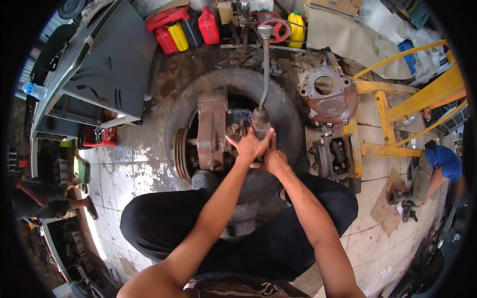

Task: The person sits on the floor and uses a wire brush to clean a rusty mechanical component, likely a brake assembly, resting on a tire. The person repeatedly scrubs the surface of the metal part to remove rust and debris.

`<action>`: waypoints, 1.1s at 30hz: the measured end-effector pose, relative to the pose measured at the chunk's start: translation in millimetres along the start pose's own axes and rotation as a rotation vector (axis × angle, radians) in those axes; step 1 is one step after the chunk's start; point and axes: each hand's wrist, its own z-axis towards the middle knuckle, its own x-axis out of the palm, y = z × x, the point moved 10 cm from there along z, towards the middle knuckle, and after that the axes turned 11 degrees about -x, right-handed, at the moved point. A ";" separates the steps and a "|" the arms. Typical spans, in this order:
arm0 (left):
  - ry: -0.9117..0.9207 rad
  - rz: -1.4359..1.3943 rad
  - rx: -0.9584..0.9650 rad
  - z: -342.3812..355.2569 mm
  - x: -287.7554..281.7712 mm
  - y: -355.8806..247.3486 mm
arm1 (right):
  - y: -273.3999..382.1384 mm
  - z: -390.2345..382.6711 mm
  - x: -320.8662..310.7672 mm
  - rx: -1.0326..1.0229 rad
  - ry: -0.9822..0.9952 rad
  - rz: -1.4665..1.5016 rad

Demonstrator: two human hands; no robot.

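Observation:
My left hand (249, 146) lies open on the base of a gear lever, thumb and fingers spread over the rusty housing (260, 118). Just beside and below it, my right hand (272, 160) rests on the same assembly, fingers extended, thumb out to the left; some fingertips are hidden. The long bent lever (266, 69) rises from the housing to a knob. A rusty gearbox casing (209, 116) with a grooved round drum (182, 154) joins it on the left, all resting on a large tyre (201, 77) between my legs.
Right: a bellhousing (338, 104), an open metal casing (323, 154), a yellow frame (422, 99), a crouching person (444, 164) near cardboard with parts. Left: a grey metal cabinet (104, 64), red toolbox (99, 141), another person's legs (72, 203). Plastic jugs (208, 27) at the back.

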 end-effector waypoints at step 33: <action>-0.143 0.112 0.126 0.9 -10.4 -5.9 | 14.0 -12.9 -22.4 0.019 -0.005 0.040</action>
